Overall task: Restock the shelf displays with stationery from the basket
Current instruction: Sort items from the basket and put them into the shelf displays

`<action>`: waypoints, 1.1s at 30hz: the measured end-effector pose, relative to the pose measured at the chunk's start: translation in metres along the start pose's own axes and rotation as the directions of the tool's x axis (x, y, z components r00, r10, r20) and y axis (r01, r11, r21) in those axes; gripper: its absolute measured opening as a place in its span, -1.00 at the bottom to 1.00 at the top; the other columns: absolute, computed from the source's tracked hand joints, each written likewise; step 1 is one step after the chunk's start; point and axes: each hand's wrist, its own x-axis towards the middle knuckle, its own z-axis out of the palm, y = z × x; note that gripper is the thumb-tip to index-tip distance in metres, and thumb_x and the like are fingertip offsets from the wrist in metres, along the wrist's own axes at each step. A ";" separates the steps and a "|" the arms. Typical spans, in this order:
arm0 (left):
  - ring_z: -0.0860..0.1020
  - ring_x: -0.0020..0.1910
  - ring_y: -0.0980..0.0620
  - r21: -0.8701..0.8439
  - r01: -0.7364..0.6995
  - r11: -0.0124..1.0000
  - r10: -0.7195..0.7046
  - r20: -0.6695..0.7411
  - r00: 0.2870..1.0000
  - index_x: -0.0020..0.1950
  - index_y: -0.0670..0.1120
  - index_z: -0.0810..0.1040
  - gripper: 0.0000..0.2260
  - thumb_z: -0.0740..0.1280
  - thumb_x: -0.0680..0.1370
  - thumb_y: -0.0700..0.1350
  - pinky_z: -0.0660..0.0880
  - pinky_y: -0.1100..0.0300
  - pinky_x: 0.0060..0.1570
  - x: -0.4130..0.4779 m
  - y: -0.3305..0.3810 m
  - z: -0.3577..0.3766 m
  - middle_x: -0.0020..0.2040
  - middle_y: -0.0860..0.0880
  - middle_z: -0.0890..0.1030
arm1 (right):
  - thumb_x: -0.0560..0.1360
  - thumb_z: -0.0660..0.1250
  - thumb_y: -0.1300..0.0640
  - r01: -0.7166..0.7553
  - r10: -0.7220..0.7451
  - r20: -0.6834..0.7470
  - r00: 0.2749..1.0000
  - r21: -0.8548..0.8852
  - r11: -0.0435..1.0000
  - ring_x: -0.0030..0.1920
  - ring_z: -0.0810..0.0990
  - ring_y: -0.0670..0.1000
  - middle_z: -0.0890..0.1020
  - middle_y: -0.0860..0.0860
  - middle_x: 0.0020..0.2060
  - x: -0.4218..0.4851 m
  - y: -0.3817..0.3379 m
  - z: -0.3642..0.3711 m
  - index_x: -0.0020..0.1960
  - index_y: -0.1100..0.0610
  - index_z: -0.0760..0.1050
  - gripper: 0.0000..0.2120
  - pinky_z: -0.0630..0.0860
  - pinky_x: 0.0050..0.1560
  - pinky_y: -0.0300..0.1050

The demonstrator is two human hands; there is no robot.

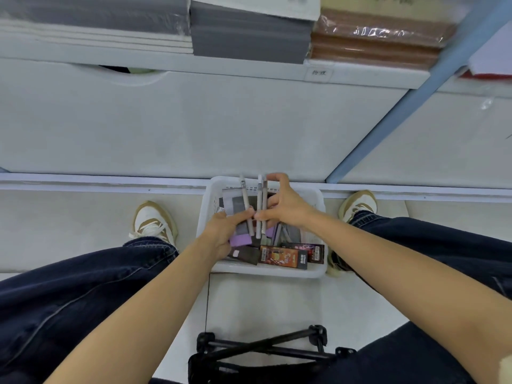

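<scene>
Two hands meet above the basket. The left hand (pixel 225 233) has its fingers curled round one pale pen (pixel 245 199), and the right hand (pixel 283 207) pinches two more pens (pixel 262 202) between thumb and fingers, all held roughly upright and close together. Beneath them the white basket (pixel 263 273) sits on the floor between the person's shoes, holding a purple-ended pack (pixel 240 241) and dark printed boxes (pixel 283 257). Above, the shelf (pixel 221 68) carries stacked grey notebooks (pixel 249 37).
</scene>
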 end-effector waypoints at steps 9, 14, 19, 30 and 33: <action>0.62 0.10 -0.20 0.178 -0.216 0.960 0.233 -0.082 0.969 0.23 -0.27 0.55 -0.53 0.55 0.40 -0.12 0.51 -0.13 0.20 -0.021 0.026 0.018 0.09 -0.22 0.66 | 0.33 0.53 0.36 0.225 -0.226 0.006 0.974 -0.127 0.966 -0.38 0.65 -0.01 0.62 0.17 -0.25 -0.024 -0.033 0.004 0.44 -0.04 0.06 -0.09 0.57 -0.37 -0.16; 0.66 -0.17 0.05 0.195 -0.337 0.921 0.366 -0.137 0.921 -0.08 -0.12 0.63 -0.84 0.54 0.41 -0.13 0.58 0.22 -0.16 -0.036 0.041 0.026 -0.17 -0.05 0.70 | 0.38 0.52 0.28 0.261 -0.271 -0.041 0.962 -0.170 0.950 -0.23 0.68 0.12 0.61 0.08 -0.25 -0.033 -0.057 -0.001 0.37 0.12 0.18 -0.29 0.65 -0.25 -0.04; 0.65 -0.20 0.06 0.104 -0.457 0.883 0.468 -0.199 0.861 -0.10 -0.12 0.64 -0.87 0.54 0.41 -0.19 0.58 0.22 -0.11 -0.050 0.063 0.029 -0.15 -0.05 0.69 | 0.45 0.45 0.31 0.306 -0.305 -0.137 0.942 -0.021 0.952 -0.19 0.63 -0.02 0.59 0.12 -0.15 -0.042 -0.085 -0.002 0.11 0.30 0.46 -0.72 0.66 -0.17 -0.13; 0.68 -0.25 0.04 -0.019 -0.415 0.910 0.415 0.088 0.906 0.02 -0.20 0.62 -0.81 0.47 0.45 -0.16 0.57 0.25 -0.34 -0.091 0.089 0.033 -0.20 -0.13 0.71 | 0.44 0.44 0.33 0.413 -0.385 -0.171 0.907 0.181 0.893 -0.25 0.67 -0.10 0.66 0.04 -0.30 -0.068 -0.128 -0.015 0.12 0.26 0.55 -0.74 0.60 -0.21 -0.27; 0.68 -0.25 0.08 -0.056 -0.342 0.938 0.347 0.149 0.926 0.03 -0.17 0.62 -0.72 0.50 0.38 -0.09 0.57 0.24 -0.35 -0.105 0.097 0.031 -0.20 -0.09 0.71 | 0.44 0.43 0.36 0.433 -0.409 -0.145 0.901 0.225 0.873 -0.24 0.67 -0.03 0.64 0.06 -0.26 -0.074 -0.139 -0.013 0.13 0.25 0.53 -0.72 0.62 -0.17 -0.23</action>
